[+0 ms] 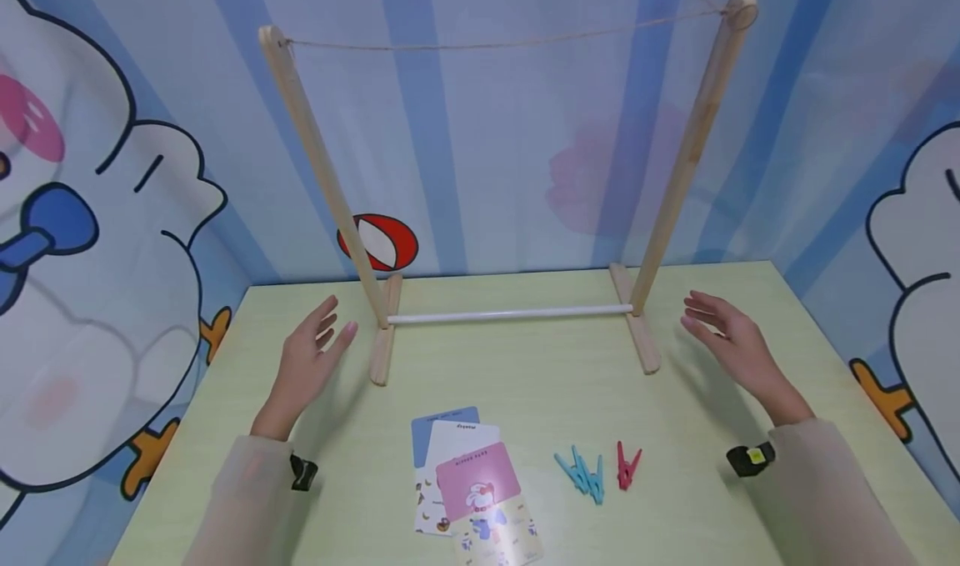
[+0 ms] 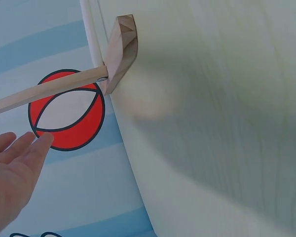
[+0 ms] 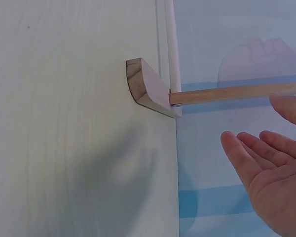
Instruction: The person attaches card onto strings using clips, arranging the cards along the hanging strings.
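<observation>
- Head camera first: looking forward and down from above, wide enough for the whole frame [image 1: 510, 314] and the wall [image 1: 510, 157] behind.
- Left wrist: much nearer, tipped sideways, table [image 2: 227, 98] right, wall left, left hand [image 2: 15, 180] at the edge.
- Right wrist: just as close, the mirror of that, right hand [image 3: 278, 182] at the edge.
- Head and left wrist both catch the ball [image 2: 69, 111] and left post [image 2: 49, 90]; head and right wrist share the right post [image 3: 227, 94].
- And both wrists get the bar [image 2: 92, 34], from opposite ends!

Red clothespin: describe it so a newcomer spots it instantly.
In the head view, find the wooden clothesline frame on the table. In front lie overlapping cards, then, rightward, two light-blue clothespins. The red clothespin is rightmost, the only red one.
</observation>
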Demonstrator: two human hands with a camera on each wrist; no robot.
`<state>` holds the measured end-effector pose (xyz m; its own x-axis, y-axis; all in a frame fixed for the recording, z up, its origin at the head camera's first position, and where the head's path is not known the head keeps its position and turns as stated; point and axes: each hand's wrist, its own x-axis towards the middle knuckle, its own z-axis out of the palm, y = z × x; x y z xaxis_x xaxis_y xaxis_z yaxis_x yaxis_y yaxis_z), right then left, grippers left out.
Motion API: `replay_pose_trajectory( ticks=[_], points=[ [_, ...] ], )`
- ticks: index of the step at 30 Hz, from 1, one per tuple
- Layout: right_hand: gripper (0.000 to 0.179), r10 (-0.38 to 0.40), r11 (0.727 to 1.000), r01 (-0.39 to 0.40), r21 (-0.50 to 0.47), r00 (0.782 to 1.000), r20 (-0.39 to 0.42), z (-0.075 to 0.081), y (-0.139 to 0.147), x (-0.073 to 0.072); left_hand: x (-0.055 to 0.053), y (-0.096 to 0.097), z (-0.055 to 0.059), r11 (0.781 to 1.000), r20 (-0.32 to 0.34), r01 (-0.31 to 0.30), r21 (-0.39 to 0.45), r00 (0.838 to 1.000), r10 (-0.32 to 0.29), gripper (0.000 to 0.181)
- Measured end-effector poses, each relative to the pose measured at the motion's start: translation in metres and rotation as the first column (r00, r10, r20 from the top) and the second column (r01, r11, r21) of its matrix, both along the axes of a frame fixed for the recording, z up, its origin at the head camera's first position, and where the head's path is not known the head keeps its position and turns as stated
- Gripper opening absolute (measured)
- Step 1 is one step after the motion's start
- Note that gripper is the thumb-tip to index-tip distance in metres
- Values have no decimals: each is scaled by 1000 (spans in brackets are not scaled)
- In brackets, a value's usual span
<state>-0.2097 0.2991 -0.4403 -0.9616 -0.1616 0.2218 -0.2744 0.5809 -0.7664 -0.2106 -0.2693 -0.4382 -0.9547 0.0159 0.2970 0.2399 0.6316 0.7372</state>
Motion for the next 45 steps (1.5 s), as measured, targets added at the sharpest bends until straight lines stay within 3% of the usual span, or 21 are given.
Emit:
replay_pose_trajectory(
  ticks=[6,10,19,28,31,35,40,45],
  points=[
    [51,-14,999,15,-44,1000,23,25,-13,5,-10,5,3,999,-61,9,45,998,-6,64],
    [51,3,999,-2,-48,1000,22,31,-15,2,-13,9,7,998,-73,-11,57,997,15,64],
    [52,15,997,-13,-79,1000,19,16,-5,-27,-24,14,10,990,-80,5,139,997,7,57],
    [57,51,991,-45,-124,998,47,17,-11,-46,-35,20,17,975,14,-83,208,997,81,60],
    [56,66,986,-56,-154,996,60,25,-18,-43,-29,28,30,969,26,-71,236,997,67,57],
    [56,68,982,-55,-180,995,70,26,-22,-45,-20,37,46,958,-10,-15,285,1000,18,52],
    [55,68,981,-57,-188,996,54,14,-17,-55,-28,36,45,948,-52,57,313,998,-43,48],
    [51,95,969,-80,-234,994,51,12,-15,-60,-37,37,43,929,-25,80,362,997,-76,49]
  ],
)
